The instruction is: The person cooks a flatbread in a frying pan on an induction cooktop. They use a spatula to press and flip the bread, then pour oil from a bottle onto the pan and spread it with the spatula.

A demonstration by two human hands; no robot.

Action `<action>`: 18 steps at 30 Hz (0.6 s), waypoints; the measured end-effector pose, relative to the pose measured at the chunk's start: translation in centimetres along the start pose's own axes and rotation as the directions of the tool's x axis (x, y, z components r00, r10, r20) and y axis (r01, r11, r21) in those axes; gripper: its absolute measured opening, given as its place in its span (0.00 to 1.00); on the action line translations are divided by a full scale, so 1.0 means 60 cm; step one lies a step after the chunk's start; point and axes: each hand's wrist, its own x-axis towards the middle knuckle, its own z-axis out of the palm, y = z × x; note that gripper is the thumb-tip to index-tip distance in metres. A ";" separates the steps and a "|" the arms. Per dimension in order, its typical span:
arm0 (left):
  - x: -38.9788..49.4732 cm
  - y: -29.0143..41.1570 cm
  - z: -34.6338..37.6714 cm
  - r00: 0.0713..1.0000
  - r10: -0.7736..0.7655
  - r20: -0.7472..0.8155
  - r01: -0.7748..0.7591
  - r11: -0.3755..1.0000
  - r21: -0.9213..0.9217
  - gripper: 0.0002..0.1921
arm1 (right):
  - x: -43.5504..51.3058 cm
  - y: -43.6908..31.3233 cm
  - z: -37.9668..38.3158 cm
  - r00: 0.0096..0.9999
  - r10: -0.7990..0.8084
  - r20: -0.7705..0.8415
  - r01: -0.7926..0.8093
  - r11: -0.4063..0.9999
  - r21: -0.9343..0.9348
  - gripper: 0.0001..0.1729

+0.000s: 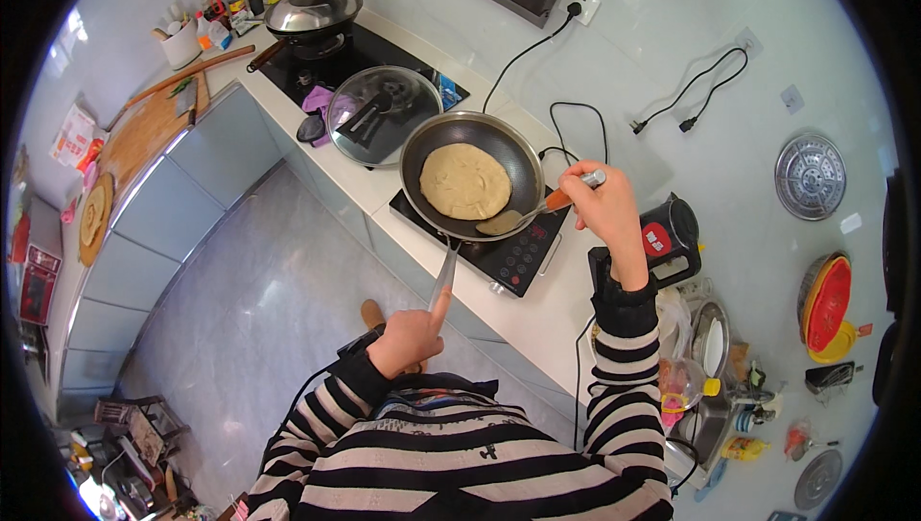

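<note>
A round pale flatbread (465,181) lies in a dark frying pan (529,161), which rests on a portable electric cooktop (514,262). My right hand (597,197) grips the orange-and-metal handle of a spatula (500,223), its blade inside the pan at the flatbread's lower right edge. Below the pan, my left hand (411,337) is at the end of the pan's metal handle (445,278), with the index finger stretched along it; whether the other fingers close round the handle cannot be told.
A glass lid (385,116) lies left of the pan, on the built-in hob's edge. Behind it stands a lidded wok (314,14). A black kettle (673,233) is beside my right wrist. Black cables (606,134) run behind the cooktop. A cleaver (187,100) lies on a wooden board (144,132).
</note>
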 end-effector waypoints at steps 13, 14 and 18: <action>0.001 0.003 -0.004 1.000 -0.012 0.023 0.012 1.000 0.006 0.46 | -0.056 -0.009 0.038 0.987 -0.157 0.032 0.157 0.987 -0.016 0.13; 0.000 0.003 -0.004 1.000 -0.009 0.024 0.009 1.000 -0.005 0.46 | -0.062 -0.007 0.038 0.993 -0.107 0.052 0.106 0.994 0.031 0.13; 0.001 0.004 -0.005 0.998 -0.014 0.054 0.015 1.000 -0.013 0.47 | -0.077 0.005 0.052 0.998 -0.035 0.060 0.023 0.979 0.200 0.13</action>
